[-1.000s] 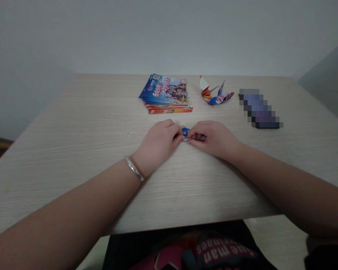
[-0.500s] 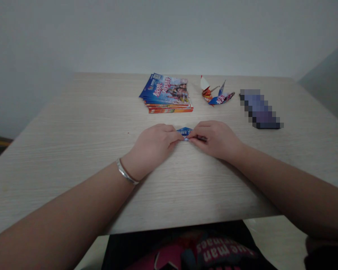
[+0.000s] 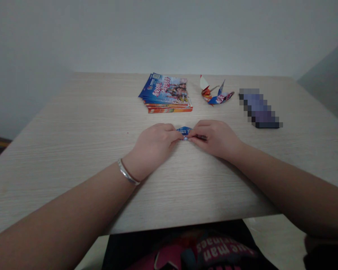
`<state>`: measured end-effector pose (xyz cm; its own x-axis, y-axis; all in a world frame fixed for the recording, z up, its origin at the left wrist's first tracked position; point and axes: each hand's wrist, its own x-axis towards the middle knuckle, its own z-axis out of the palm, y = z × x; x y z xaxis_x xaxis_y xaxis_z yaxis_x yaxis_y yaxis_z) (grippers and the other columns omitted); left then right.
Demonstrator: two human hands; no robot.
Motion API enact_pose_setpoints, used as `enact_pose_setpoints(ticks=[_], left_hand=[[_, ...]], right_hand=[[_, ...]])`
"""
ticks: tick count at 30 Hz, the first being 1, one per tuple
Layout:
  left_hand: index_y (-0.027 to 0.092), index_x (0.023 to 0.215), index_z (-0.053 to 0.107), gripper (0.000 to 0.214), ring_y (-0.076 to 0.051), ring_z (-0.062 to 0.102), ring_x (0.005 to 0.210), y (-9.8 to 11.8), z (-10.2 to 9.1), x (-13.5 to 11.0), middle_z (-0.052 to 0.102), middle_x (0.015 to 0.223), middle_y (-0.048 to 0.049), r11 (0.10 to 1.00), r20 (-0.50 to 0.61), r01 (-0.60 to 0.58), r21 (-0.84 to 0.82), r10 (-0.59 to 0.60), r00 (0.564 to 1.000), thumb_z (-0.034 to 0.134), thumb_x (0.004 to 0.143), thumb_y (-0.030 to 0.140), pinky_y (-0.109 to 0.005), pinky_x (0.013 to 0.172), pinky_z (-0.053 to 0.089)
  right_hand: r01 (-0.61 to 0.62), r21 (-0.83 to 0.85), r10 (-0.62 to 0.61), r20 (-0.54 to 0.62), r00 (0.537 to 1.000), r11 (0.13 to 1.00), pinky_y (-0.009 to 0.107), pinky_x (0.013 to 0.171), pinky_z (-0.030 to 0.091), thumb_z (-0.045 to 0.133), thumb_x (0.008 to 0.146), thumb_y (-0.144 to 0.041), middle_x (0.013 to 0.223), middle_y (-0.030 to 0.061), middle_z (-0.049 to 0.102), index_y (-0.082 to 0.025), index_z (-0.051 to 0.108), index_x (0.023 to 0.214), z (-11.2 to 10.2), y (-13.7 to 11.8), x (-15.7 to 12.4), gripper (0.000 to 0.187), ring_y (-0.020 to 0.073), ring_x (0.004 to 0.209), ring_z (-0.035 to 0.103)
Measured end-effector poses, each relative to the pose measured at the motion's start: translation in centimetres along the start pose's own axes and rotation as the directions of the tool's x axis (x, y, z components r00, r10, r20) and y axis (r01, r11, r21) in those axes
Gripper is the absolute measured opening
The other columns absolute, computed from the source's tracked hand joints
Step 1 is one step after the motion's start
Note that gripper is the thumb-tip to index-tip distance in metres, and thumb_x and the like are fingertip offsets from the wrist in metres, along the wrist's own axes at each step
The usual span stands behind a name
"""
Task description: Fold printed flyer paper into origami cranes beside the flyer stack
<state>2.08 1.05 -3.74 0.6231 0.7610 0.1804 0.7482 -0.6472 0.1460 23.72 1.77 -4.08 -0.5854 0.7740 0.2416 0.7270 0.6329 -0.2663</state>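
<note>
A small folded piece of blue printed paper point(image 3: 184, 131) lies on the table between my two hands. My left hand point(image 3: 156, 145) pinches its left side, with a silver bangle round the wrist. From the other side, my right hand point(image 3: 216, 137) grips the right part of the same paper between thumb and fingers. The fingertips of both hands almost meet at its near edge. Much of the paper is hidden under the fingers, so its full shape cannot be made out.
Behind my hands, a fanned stack of printed leaflets point(image 3: 166, 92) lies on the pale wooden table point(image 3: 81, 123). Right of it rest two folded paper cranes, one orange point(image 3: 205, 92) and one blue point(image 3: 220, 98). A pixelated dark phone-like slab point(image 3: 260, 108) lies farther right. A wall borders the far edge.
Almost nothing differs. Both hands keep the folded paper in the same place, and the whole view has shifted very slightly.
</note>
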Motion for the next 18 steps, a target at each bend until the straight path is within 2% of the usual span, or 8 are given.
enact_pose_setpoints(ticks=[10,18], left_hand=[[0.022,0.105,0.075,0.021,-0.024,0.067,0.090,0.23,0.09,-0.05,0.071,0.098,-0.0069,0.999,0.021,0.010,0.033,-0.011,1.000,0.056,0.096,0.019,-0.037,0.078,0.054],[0.021,0.103,0.076,0.020,-0.023,0.066,0.092,0.28,-0.17,0.04,0.071,0.099,-0.0072,0.999,0.051,0.004,0.035,-0.006,0.999,0.058,0.095,0.019,-0.037,0.081,0.054]], right_hand=[[-0.003,-0.081,0.005,0.023,1.000,0.997,0.031,0.068,0.043,0.058,0.092,-0.027,0.090,0.0073,0.074,-0.018,0.078,0.092,-0.22,-0.56,0.14,0.022,0.0211,0.081,0.068],[0.040,-0.114,-0.040,0.003,0.999,0.993,0.030,0.066,0.042,0.056,0.095,-0.030,0.092,0.0054,0.075,-0.021,0.079,0.095,-0.11,-0.16,-0.22,0.024,0.0203,0.082,0.068]])
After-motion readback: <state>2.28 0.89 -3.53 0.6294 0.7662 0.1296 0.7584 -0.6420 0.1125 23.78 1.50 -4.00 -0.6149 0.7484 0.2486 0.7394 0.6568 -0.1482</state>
